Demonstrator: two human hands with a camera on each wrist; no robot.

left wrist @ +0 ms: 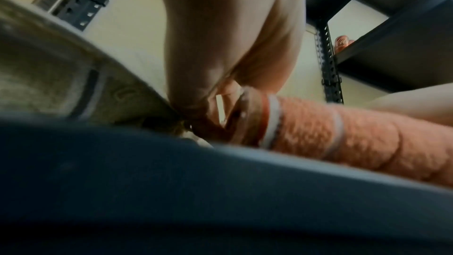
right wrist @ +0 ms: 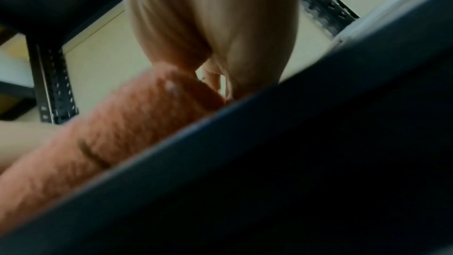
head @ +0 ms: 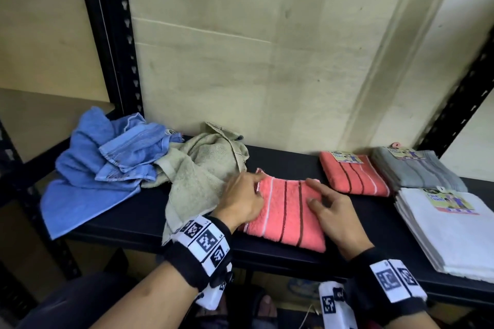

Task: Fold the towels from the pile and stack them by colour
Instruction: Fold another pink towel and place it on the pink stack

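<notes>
I have both hands on the folded pink towel (head: 286, 215) at the front of the dark shelf (head: 288, 163). My left hand (head: 242, 201) pinches its left edge; my right hand (head: 332, 215) rests on top with fingers spread and slightly bent. The blue towel (head: 101, 165) and beige towel (head: 197, 173) lie crumpled to the left; pink (head: 352, 175), grey (head: 417, 169) and white (head: 451, 232) stacks sit at right.
</notes>
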